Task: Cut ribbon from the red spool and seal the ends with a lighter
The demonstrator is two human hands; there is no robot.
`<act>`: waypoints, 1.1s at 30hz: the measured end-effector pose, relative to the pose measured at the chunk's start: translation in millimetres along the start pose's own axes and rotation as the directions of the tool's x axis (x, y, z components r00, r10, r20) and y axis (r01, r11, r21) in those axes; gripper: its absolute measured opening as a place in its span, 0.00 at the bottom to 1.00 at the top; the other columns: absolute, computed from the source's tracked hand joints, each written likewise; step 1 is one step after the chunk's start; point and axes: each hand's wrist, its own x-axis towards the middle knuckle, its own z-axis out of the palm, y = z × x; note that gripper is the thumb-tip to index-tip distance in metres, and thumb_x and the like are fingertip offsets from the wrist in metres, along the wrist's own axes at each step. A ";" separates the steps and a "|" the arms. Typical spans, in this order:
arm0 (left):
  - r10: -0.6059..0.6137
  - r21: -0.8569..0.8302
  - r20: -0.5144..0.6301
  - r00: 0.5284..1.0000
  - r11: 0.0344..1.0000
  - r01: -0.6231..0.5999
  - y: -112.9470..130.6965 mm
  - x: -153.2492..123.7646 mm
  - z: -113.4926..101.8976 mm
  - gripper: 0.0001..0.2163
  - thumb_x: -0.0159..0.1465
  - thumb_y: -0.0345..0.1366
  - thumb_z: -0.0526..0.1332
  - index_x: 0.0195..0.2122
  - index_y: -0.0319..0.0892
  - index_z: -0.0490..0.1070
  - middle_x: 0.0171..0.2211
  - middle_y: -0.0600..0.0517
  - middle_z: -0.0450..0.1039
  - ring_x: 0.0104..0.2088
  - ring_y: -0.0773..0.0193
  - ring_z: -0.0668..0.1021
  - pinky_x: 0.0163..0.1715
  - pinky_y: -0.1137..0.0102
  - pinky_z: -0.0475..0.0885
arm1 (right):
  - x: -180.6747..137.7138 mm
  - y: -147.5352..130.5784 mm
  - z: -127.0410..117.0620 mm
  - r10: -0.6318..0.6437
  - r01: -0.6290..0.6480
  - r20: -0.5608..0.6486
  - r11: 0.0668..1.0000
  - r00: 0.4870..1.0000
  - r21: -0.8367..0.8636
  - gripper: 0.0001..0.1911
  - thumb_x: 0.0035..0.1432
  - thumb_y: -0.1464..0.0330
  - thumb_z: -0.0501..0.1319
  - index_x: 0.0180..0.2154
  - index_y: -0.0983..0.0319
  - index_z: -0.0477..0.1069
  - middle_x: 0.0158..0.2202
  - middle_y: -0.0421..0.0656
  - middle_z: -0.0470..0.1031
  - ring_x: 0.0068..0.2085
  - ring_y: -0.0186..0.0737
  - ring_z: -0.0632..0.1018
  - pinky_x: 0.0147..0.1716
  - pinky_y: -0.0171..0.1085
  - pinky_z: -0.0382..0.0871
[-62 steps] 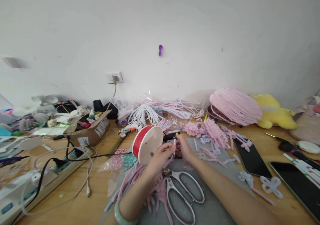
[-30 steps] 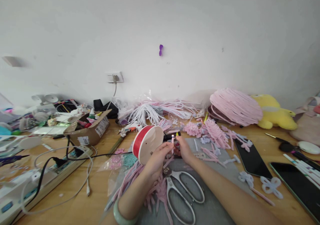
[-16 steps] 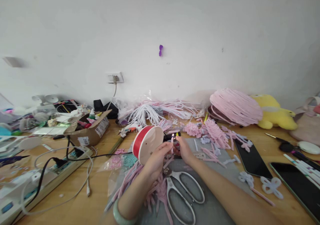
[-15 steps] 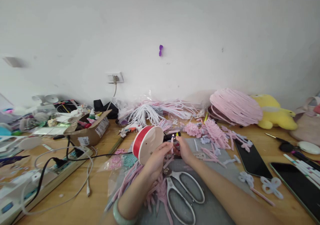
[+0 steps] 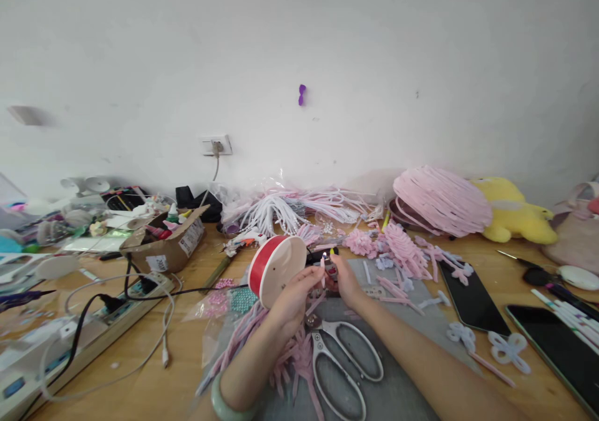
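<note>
In our left hand (image 5: 292, 299) we pinch a pink strip (image 5: 322, 272) upright between fingertips, near the spool (image 5: 277, 271); our right hand (image 5: 349, 285) curls its fingers around a lighter (image 5: 332, 271), flame (image 5: 324, 256) at the strip's tip.

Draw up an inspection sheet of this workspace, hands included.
Surface: light-brown wooden table, partly under a flat grey mat.
Things in hand: thin pale-pink strip, close to the small bright flame of a compact dark lighter; contact unclear.
Clutter: round white spool of red ribbon, silver-handled metal scissors, brown cardboard box, yellow plush toy, two black-screened phones.
Hands: left hand pinches the strip; right hand grips the lighter.
Cables: black cable and white cable near the long white power strip.
Surroundings: off-white wall; white socket with plug inserted.
</note>
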 end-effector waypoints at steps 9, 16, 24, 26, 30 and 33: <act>-0.025 -0.017 0.037 0.999 1.000 0.026 0.9 -1.0 -1.7 0.13 0.49 0.45 0.62 0.21 0.39 0.66 0.22 0.54 0.62 0.28 0.68 0.66 0.29 0.74 0.59 | -0.2 0.0 0.3 -0.019 0.019 0.007 1.000 1.000 0.011 0.17 0.40 0.54 0.55 0.16 0.61 0.57 0.12 0.34 0.58 0.13 0.26 0.58 0.12 0.27 0.49; -0.010 0.069 0.106 0.994 0.998 0.003 6.1 -3.4 -0.5 0.13 0.50 0.45 0.62 0.20 0.39 0.66 0.21 0.55 0.62 0.25 0.69 0.64 0.28 0.74 0.59 | 9.5 -6.6 -15.4 0.035 -0.058 0.256 0.995 0.966 0.084 0.30 0.46 0.43 0.44 0.16 0.62 0.59 0.10 0.35 0.53 0.12 0.26 0.53 0.12 0.28 0.39; -0.132 0.797 0.308 0.942 0.577 -0.179 32.5 -27.0 -22.3 0.04 0.46 0.35 0.60 0.16 0.44 0.71 0.15 0.56 0.65 0.19 0.67 0.64 0.21 0.73 0.56 | 34.2 -36.0 -54.7 -0.056 0.155 0.206 0.849 0.977 -0.506 0.14 0.39 0.59 0.63 0.20 0.63 0.65 0.10 0.32 0.56 0.14 0.27 0.55 0.15 0.29 0.46; -0.126 0.901 0.241 0.962 0.398 -0.173 36.5 -35.6 -25.9 0.06 0.42 0.29 0.59 0.11 0.44 0.67 0.13 0.55 0.63 0.18 0.66 0.64 0.23 0.71 0.57 | 36.8 -38.4 -58.7 -0.108 0.286 0.297 0.690 0.949 -0.664 0.09 0.36 0.66 0.65 0.19 0.64 0.68 0.13 0.34 0.63 0.17 0.29 0.61 0.18 0.30 0.52; -0.050 0.979 0.054 0.997 0.197 -0.044 32.5 -45.7 -27.4 0.11 0.37 0.24 0.57 0.05 0.42 0.58 0.09 0.53 0.57 0.18 0.59 0.67 0.27 0.62 0.61 | 34.3 -33.5 -58.9 -0.112 0.448 0.460 0.511 0.881 -0.734 0.02 0.36 0.73 0.63 0.19 0.63 0.71 0.19 0.37 0.71 0.23 0.34 0.68 0.25 0.31 0.57; 0.055 0.974 -0.017 0.998 0.227 0.004 23.2 -45.7 -28.8 0.08 0.40 0.26 0.57 0.08 0.41 0.61 0.10 0.49 0.61 0.22 0.54 0.71 0.30 0.59 0.62 | 32.0 -23.7 -57.9 -0.124 0.437 0.448 0.548 0.885 -0.713 0.04 0.33 0.73 0.65 0.16 0.62 0.70 0.17 0.36 0.69 0.21 0.33 0.67 0.24 0.31 0.57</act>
